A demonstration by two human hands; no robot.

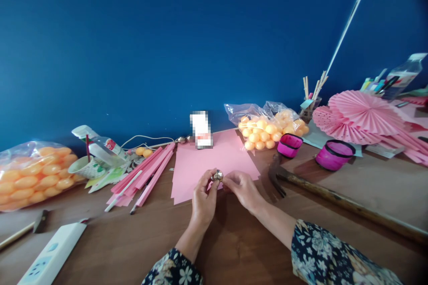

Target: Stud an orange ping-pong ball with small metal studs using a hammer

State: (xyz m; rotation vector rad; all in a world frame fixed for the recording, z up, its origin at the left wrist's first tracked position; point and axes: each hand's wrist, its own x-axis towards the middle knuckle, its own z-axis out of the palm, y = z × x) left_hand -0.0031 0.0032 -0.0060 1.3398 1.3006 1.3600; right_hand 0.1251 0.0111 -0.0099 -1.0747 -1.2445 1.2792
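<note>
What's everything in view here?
Metal piece: at least one, silver, at fingertips
Shiny balls: at least two, silver, back
Sheets: several, pink, centre
Strips: several, pink, left
Ball bags: at least two, orange, both sides
Loose balls: two, orange, left
Hammers: two, dark-headed, both sides
Power strip: one, white, left
Bins: two, magenta, right
Fans: several, pink, right
Bottles: at least two, clear, both sides
Cup: one, white-green, left
Sticks: several, pale, back right
Markers: several, mixed, right
Pixelated item: one, whitish, back
Table: one, brown, below
Wall: one, blue, behind
Left hand: one, bare, centre
Right hand: one, bare, centre
Sleeves: two, dark floral, front
</note>
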